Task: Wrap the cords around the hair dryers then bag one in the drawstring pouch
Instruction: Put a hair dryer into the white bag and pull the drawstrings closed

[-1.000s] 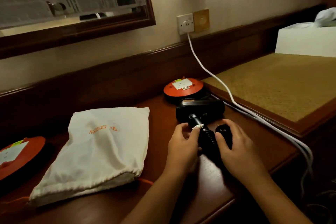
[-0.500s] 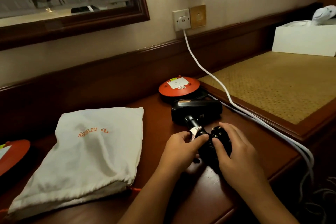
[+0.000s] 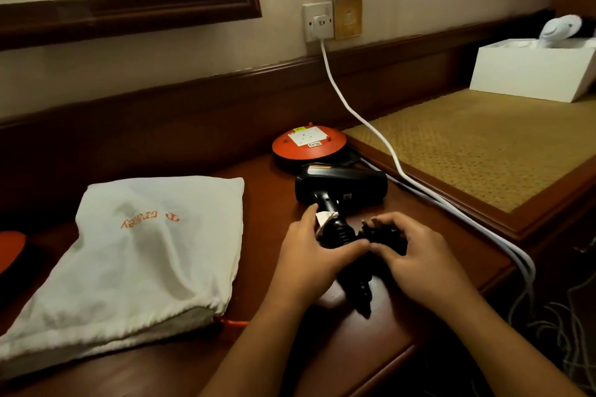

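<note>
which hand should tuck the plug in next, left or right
Right, probably. The right hand holds the plug beside the dryer handle. The left hand grips that handle over the wound cord, so it is best left steadying.

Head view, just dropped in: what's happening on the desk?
A person is wrapping the cord around the black hair dryer, which lies on the desk. The left hand grips its handle over the wound turns; the right hand holds the cord's loose end beside it. The white pouch lies to the left, untouched.
</note>
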Demonstrator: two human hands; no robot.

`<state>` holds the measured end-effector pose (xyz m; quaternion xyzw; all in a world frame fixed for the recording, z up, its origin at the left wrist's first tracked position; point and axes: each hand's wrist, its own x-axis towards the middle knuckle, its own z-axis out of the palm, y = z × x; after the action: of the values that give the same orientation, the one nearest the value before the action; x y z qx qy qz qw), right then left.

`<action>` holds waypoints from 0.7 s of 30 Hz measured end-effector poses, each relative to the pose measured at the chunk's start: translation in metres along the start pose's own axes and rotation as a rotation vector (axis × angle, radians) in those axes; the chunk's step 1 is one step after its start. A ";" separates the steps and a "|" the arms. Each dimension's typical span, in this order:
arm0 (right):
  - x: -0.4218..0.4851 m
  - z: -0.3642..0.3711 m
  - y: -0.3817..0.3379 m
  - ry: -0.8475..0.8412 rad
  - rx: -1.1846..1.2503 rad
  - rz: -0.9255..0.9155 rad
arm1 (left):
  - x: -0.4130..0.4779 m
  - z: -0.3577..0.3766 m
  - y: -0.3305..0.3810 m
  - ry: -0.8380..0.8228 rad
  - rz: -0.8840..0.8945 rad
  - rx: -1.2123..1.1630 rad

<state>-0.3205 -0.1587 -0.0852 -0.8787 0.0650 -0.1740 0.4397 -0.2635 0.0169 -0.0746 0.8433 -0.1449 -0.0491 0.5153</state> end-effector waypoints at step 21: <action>0.013 -0.008 0.007 -0.269 0.246 -0.121 | -0.006 -0.010 -0.004 -0.063 0.088 -0.041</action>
<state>-0.3114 -0.1728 -0.0830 -0.8360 -0.0689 -0.0876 0.5374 -0.2665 0.0289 -0.0738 0.8235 -0.1966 -0.0558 0.5292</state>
